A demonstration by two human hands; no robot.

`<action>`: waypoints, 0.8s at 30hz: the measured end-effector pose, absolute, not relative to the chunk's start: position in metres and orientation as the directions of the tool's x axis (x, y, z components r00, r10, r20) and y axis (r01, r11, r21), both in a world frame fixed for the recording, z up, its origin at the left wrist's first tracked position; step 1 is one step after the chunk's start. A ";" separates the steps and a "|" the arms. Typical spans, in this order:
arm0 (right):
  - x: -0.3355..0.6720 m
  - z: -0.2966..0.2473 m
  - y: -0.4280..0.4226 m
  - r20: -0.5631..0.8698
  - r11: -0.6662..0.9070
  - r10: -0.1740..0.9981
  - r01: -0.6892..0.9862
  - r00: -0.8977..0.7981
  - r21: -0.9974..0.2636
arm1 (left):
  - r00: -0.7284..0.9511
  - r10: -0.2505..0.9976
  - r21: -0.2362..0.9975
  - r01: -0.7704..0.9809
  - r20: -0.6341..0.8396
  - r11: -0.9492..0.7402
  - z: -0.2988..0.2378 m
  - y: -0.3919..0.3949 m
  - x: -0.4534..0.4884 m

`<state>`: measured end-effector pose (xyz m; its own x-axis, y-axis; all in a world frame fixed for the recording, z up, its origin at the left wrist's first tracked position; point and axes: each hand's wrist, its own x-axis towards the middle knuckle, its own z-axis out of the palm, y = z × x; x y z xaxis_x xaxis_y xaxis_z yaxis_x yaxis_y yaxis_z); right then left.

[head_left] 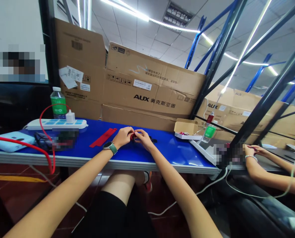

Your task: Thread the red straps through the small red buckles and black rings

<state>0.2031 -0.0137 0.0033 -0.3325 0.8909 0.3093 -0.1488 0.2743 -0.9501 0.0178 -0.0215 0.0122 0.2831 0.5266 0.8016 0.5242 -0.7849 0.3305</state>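
Note:
Over the blue tabletop (179, 152), my left hand (123, 136) and my right hand (143, 138) meet with fingertips pinched together. Between them they hold a small red and dark piece (132, 137), mostly covered by the fingers, so its kind cannot be made out. A watch with a green strap is on my left wrist. Flat red strips (103, 138) lie on the table just left of my left hand. Some dark thing (152, 140) lies beside my right hand, partly hidden behind it.
At the left are a white power strip (55, 124), a green-labelled bottle (58, 104), a light blue case (12, 141) and a red cable (41, 148). An open small box (187, 129) stands right. Large cartons (152, 89) line the back. Another person's hands (253, 150) work farther right.

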 end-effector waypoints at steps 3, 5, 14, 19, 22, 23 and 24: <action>0.205 0.006 -0.015 0.301 0.245 0.883 -0.194 -0.359 -0.950 | 0.322 0.512 0.298 0.527 0.796 -0.796 0.014 -0.023 0.021; 0.207 0.007 -0.016 0.317 0.257 0.874 -0.203 -0.369 -0.945 | 0.326 0.513 0.296 0.530 0.794 -0.795 0.014 -0.023 0.021; 0.216 0.006 -0.013 0.343 0.269 0.857 -0.235 -0.384 -0.934 | 0.211 0.603 0.456 0.480 0.769 -0.749 0.009 -0.012 0.012; 0.214 0.004 -0.009 0.343 0.256 0.870 -0.269 -0.355 -0.928 | 0.253 0.645 0.528 0.401 0.721 -0.748 0.005 -0.011 0.017; 0.214 0.002 -0.006 0.365 0.292 0.867 -0.247 -0.339 -0.924 | 0.288 0.620 0.520 0.355 0.730 -0.777 0.005 -0.013 0.018; 0.214 0.002 -0.006 0.369 0.305 0.865 -0.228 -0.340 -0.925 | 0.294 0.603 0.495 0.366 0.742 -0.788 0.006 -0.013 0.018; 0.214 0.001 -0.005 0.372 0.319 0.862 -0.203 -0.343 -0.926 | 0.295 0.589 0.470 0.386 0.753 -0.794 0.007 -0.014 0.017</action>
